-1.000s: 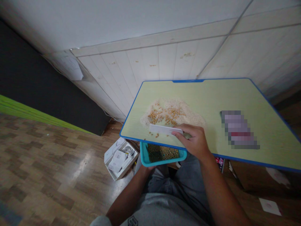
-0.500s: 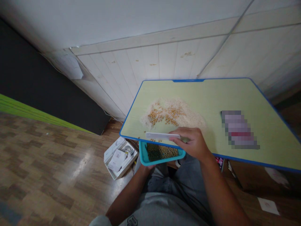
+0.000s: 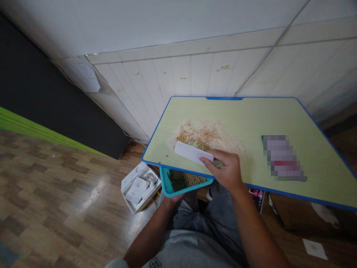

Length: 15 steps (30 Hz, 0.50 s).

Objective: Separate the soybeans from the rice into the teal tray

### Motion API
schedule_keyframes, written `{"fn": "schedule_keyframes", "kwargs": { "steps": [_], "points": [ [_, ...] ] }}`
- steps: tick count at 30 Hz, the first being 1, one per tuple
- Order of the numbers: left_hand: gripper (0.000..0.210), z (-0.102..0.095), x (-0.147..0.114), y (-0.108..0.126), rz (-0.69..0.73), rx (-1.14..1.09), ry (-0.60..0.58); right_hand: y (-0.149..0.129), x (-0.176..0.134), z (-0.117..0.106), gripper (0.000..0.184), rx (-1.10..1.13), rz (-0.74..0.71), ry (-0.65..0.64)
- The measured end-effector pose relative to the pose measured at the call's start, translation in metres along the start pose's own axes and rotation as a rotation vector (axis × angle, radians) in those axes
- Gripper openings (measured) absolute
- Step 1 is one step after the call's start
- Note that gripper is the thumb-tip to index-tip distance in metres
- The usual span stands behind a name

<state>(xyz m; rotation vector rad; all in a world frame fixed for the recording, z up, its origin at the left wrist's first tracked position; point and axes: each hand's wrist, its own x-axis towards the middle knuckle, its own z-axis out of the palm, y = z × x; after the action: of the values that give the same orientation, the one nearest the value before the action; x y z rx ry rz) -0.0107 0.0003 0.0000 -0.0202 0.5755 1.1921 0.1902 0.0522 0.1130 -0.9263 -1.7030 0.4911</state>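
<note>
My right hand [image 3: 227,167] pinches one end of a flat white scraper [image 3: 192,152], thumb along its near edge. The scraper is tilted over the front of a pale green table [image 3: 267,115]. Just beyond it lie yellow soybeans [image 3: 206,134] among a spread of white grains [image 3: 228,139] that look like rice. My left hand [image 3: 177,198] holds a teal plastic tray [image 3: 165,186] from underneath, below the table's front edge; its fingers are mostly hidden. Inside the tray are soybeans [image 3: 195,179] on the right and small dark green beans [image 3: 177,180] on the left.
A phone-sized, pixelated object [image 3: 284,158] lies on the table's right side. On the floor at left, an open white box [image 3: 141,191] holds papers and cables. A cardboard box [image 3: 295,214] stands under the table at right. The white wall [image 3: 200,74] runs behind the table.
The scraper has moved from the table's front edge up toward the bean pile, showing more of its flat face. The soybeans near the edge are mostly gone. The tray has shifted slightly left.
</note>
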Motion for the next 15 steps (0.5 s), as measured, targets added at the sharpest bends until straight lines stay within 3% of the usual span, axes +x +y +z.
{"fn": "schedule_keyframes", "kwargs": {
  "steps": [5, 12, 15],
  "points": [
    [0.069, 0.002, -0.004, 0.008, 0.082, -0.03, 0.202, -0.013, 0.003, 0.036, 0.017, -0.019, -0.024, -0.013],
    [0.064, 0.034, -0.013, 0.022, 0.198, -0.127, 0.447, -0.016, 0.011, 0.078, 0.022, -0.063, -0.04, -0.076],
    [0.063, 0.023, -0.019, 0.028, 0.244, -0.142, 0.449, -0.017, 0.012, 0.083, 0.023, -0.018, -0.041, -0.15]
  ]
}}
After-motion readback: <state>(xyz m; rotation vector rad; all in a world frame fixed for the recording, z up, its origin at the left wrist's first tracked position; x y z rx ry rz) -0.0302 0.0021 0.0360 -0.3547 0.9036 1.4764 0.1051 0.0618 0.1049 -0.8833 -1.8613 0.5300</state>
